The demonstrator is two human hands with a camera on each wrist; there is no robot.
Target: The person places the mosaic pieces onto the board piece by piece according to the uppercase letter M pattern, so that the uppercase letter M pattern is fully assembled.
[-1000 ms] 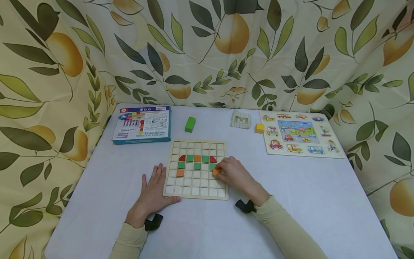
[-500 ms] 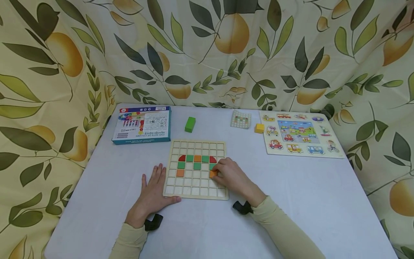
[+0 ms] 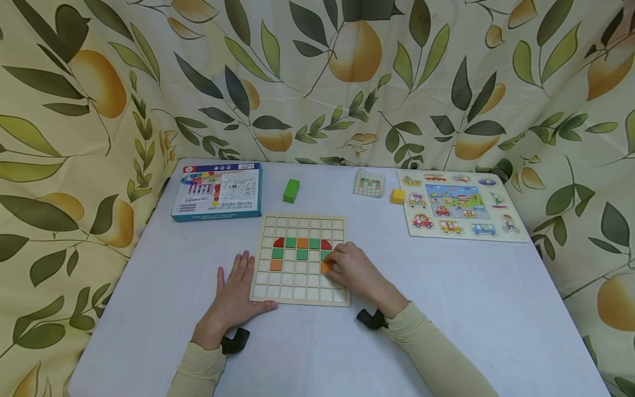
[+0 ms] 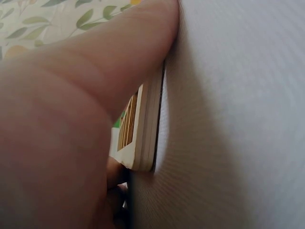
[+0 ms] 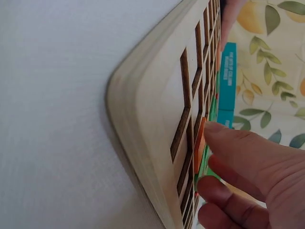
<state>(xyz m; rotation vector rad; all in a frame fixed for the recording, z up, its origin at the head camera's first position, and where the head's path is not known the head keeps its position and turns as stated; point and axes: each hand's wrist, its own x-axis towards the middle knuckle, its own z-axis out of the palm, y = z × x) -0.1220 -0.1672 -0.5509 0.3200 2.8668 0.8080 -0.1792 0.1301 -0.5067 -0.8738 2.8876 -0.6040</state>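
Observation:
A wooden grid board point(image 3: 300, 298) lies on the white table, with red, green and orange tiles in some cells. My right hand point(image 3: 359, 273) is over its right side, thumb and fingertips around an orange square tile point(image 3: 326, 267). In the right wrist view this orange tile point(image 5: 200, 143) lies nearly level with the grid, the thumb tip on its edge. Just above it sits a green tile point(image 3: 324, 255), partly hidden by the fingers. My left hand point(image 3: 235, 295) rests at the board's lower left edge, fingers straight and thumb along the near corner.
Behind the board are a blue-edged box point(image 3: 218, 190), a green block point(image 3: 291, 191), a small pattern card point(image 3: 369, 183) and a yellow block point(image 3: 397, 197). A vehicle picture puzzle point(image 3: 466, 207) lies at the right. Patterned cloth point(image 3: 317, 110) hangs behind the table.
My right hand has shifted slightly left, and the orange tile has moved down and left into a cell below the green one. The left hand has stayed put.

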